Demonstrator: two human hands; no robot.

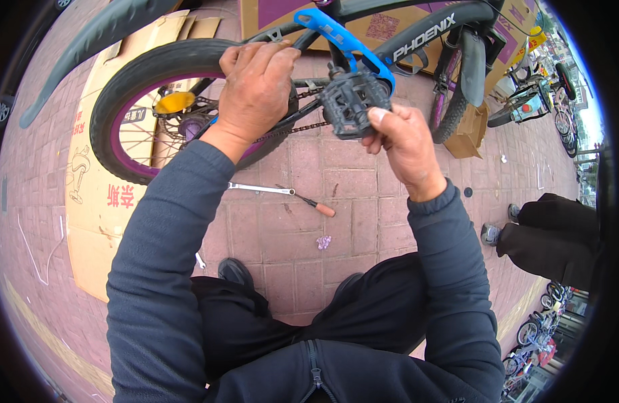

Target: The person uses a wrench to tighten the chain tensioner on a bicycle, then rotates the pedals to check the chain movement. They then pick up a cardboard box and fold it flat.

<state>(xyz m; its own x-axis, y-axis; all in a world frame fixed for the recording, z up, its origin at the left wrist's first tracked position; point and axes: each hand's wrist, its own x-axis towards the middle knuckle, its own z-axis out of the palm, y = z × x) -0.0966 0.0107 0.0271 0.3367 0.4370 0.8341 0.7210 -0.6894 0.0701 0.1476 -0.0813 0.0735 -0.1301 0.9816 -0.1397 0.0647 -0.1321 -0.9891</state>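
A small bicycle lies upside down before me, with a black rear tyre [131, 74] on a purple rim. My left hand [256, 87] is closed over the tyre's top edge, gripping it. A black plastic pedal [353, 101] sits on the crank beside a blue chain guard [343, 37]. My right hand [403, 144] pinches the pedal's lower right corner between thumb and fingers. The chain [303, 127] runs under the pedal toward the rear hub.
A silver spanner [259, 189] and a screwdriver with an orange handle [316, 205] lie on the brick paving below the bike. Flattened cardboard [98, 201] lies under the wheel. Another person's legs [551, 235] are at the right. More bicycles [538, 94] stand far right.
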